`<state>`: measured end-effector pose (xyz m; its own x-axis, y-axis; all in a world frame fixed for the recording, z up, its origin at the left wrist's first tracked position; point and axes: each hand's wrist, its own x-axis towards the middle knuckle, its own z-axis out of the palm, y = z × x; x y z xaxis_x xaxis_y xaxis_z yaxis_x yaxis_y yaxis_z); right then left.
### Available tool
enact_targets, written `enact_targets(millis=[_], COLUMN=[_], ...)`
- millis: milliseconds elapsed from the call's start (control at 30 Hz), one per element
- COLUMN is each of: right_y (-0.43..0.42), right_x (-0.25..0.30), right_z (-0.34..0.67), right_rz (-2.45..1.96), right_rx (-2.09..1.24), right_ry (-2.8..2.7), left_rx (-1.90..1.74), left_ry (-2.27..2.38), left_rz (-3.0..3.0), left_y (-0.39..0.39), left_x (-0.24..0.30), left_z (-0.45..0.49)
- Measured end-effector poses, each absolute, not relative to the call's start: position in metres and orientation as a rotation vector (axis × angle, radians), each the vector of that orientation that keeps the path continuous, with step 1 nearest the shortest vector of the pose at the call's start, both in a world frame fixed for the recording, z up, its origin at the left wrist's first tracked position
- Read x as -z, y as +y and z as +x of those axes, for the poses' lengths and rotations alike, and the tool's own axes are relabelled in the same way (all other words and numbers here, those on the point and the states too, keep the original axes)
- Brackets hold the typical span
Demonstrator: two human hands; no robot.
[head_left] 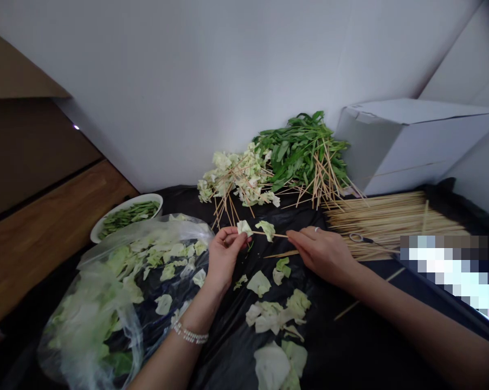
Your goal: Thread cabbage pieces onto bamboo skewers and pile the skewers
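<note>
My right hand point(320, 252) grips a thin wooden skewer point(280, 235) that points left. One cabbage piece point(265, 230) is threaded partway along it. At the skewer's left end, my left hand point(227, 249) pinches another cabbage piece point(244, 228) between thumb and fingers; whether the tip has pierced it I cannot tell. Below the hands, several loose cabbage pieces point(258, 284) lie on the black plastic sheet point(228, 346). A clear plastic bag point(102, 303) of torn cabbage spreads to the left of my left wrist.
Skewered cabbage point(244, 173) and skewered leafy greens point(297, 146) are heaped against the wall. A white bowl point(160, 205) of cut green vegetables stands at left. Many bare skewers point(383, 216) lie at right, before a white box point(423, 141). A blurred-out device point(456, 271) sits near my right forearm.
</note>
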<state>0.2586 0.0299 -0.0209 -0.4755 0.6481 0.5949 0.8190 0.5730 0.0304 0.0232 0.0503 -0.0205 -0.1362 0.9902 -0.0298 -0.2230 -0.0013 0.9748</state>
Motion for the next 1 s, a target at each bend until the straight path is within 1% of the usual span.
enact_targets(millis=[333, 633, 800, 867, 1000], right_y=[0.028, 0.026, 0.030, 0.032, 0.033], right_x=[0.024, 0.022, 0.019, 0.018, 0.015], right_z=[0.257, 0.253, 0.259, 0.260, 0.261], right_rz=[-1.189, -1.162, -1.203, -1.214, -1.219], right_rx=[0.426, 0.414, 0.448, 0.447, 0.453], right_ry=[-2.273, -2.307, -2.222, -2.180, -2.161], left_rx=[-1.488, -1.307, -1.356, -1.205, -0.683], left_ry=[1.263, 1.222, 1.293, 1.353, 1.277], left_rz=[1.349, 1.532, 1.515, 1.607, 1.871], left_y=[0.048, 0.034, 0.037, 0.041, 0.043], left_x=[0.024, 0.024, 0.017, 0.013, 0.007], left_z=[0.025, 0.036, 0.025, 0.018, 0.011])
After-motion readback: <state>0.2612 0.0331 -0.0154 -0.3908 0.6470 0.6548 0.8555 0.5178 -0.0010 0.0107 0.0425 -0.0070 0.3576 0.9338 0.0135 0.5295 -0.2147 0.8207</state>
